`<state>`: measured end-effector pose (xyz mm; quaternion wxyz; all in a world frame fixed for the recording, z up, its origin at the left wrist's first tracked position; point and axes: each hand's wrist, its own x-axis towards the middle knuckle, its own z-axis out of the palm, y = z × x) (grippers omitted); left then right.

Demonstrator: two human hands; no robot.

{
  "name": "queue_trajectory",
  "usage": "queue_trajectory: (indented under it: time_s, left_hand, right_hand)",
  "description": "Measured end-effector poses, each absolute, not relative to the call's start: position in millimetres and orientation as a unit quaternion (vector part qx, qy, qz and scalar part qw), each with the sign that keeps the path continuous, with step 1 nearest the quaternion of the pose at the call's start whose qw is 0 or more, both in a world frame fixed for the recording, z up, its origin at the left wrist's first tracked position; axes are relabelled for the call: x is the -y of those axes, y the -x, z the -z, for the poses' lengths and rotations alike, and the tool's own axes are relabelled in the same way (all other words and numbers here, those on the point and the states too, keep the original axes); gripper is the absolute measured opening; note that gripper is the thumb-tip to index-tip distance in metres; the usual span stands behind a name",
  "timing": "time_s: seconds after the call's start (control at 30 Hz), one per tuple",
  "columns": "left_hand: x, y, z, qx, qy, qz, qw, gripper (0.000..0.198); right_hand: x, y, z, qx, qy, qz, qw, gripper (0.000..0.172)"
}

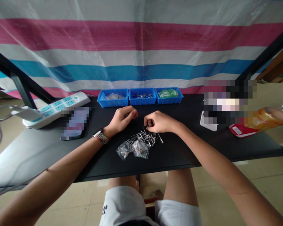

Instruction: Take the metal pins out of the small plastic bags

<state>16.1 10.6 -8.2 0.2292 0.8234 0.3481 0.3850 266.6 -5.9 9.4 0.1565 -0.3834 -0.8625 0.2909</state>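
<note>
My right hand (160,121) is closed in a pinch at the far edge of a loose pile of silver metal pins (146,137), thin shafts with thicker ends like blind rivets. One thin pin seems to be at its fingertips, though the fingers partly cover it. My left hand (122,120) hovers left of the pile, fingers curled together; whatever they hold, if anything, is hidden. Two small clear plastic bags (141,148) with small parts inside lie against the near side of the pile. A patterned band with a watch (101,136) is on my left wrist.
Behind my hands stand three joined blue bins: left (113,103) with clear bags, middle (142,100) with metal pins, right (169,99) with green bags. A power strip (58,110) and phone (76,122) lie left; a white item (208,121) and drink bottle (259,121) lie right.
</note>
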Motion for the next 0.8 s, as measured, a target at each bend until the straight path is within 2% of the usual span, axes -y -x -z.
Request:
queue_trajectory:
  time_s: [0.17,0.23,0.33,0.43,0.53,0.63,0.8]
  left_hand:
    - [-13.0,-14.7,10.7,-0.348,-0.824,-0.382,0.233,0.048]
    - [-13.6,-14.2,11.3,-0.349,-0.823,-0.381,0.236,0.049]
    - [-13.2,-13.6,11.1,-0.347,-0.822,-0.378,0.246,0.049]
    - [-11.4,-14.3,9.0,-0.343,-0.82,-0.376,0.262,0.047]
    - [-9.8,-16.3,7.2,-0.347,-0.814,-0.379,0.27,0.04]
    - [-9.5,-18.1,7.3,-0.351,-0.812,-0.386,0.262,0.034]
    - [-9.7,-17.4,6.6,-0.341,-0.818,-0.391,0.248,0.033]
  right_hand:
    - [2.8,-265.1,-7.8,0.849,0.385,-0.307,0.191,0.019]
    - [-1.8,-265.7,-6.9,0.829,0.38,-0.335,0.238,0.016]
    - [-9.0,-267.0,-5.7,0.757,0.377,-0.417,0.333,0.003]
    - [-12.8,-266.7,-4.6,0.677,0.375,-0.492,0.399,0.021]
    - [-13.4,-264.1,-1.5,0.639,0.367,-0.521,0.431,0.031]
    - [-13.8,-261.2,3.7,0.626,0.363,-0.529,0.444,0.035]
    - [-14.6,-259.0,9.3,0.625,0.359,-0.53,0.447,0.033]
